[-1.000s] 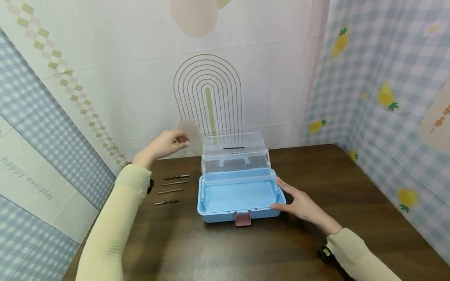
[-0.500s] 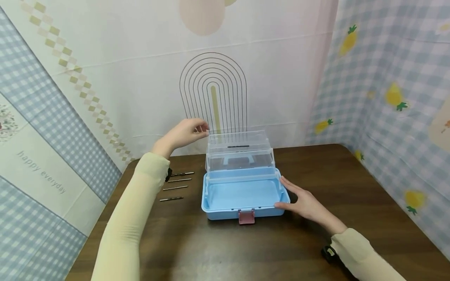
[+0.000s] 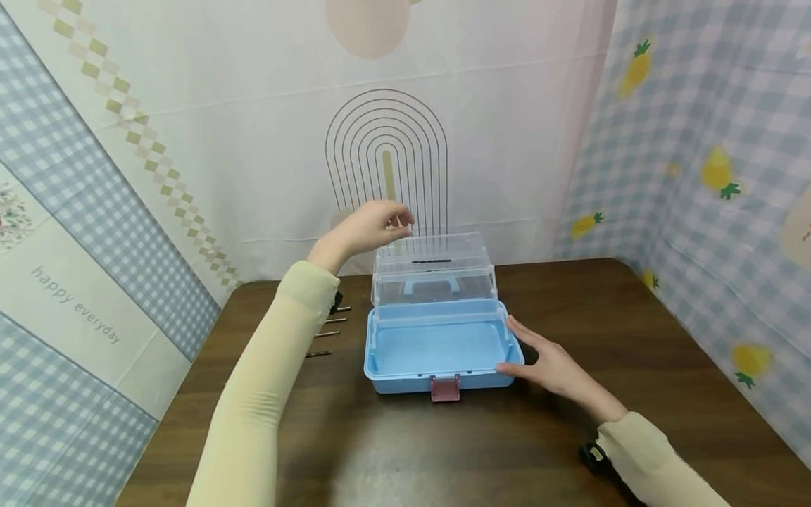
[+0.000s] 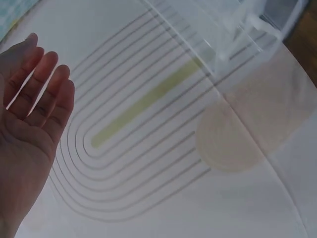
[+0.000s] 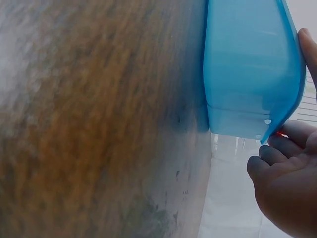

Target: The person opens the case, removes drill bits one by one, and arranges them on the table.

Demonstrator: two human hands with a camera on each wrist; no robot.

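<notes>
A light blue plastic toolbox [image 3: 443, 348] stands on the table with its clear trays [image 3: 434, 290] raised behind the base. One dark drill bit [image 3: 431, 262] lies in the upper tray. My left hand [image 3: 374, 225] hovers by the upper left corner of those trays, fingers loosely bent, palm bare in the left wrist view. My right hand [image 3: 548, 362] holds the box's right end, thumb at the front rim and fingers along the side; the right wrist view shows fingertips right at the blue rim. Several drill bits [image 3: 319, 354] lie left of the box, partly hidden behind my left sleeve.
A brown wooden table [image 3: 443, 458] bears everything. Its back edge meets a white patterned cloth [image 3: 285, 141] hung as a wall, with blue checked cloth at both sides. A pink latch [image 3: 445, 389] hangs open at the toolbox's front.
My left hand has moved right, from beyond the box's left side to the top of the clear trays. My right hand has stayed on the toolbox. The head view has shifted slightly.
</notes>
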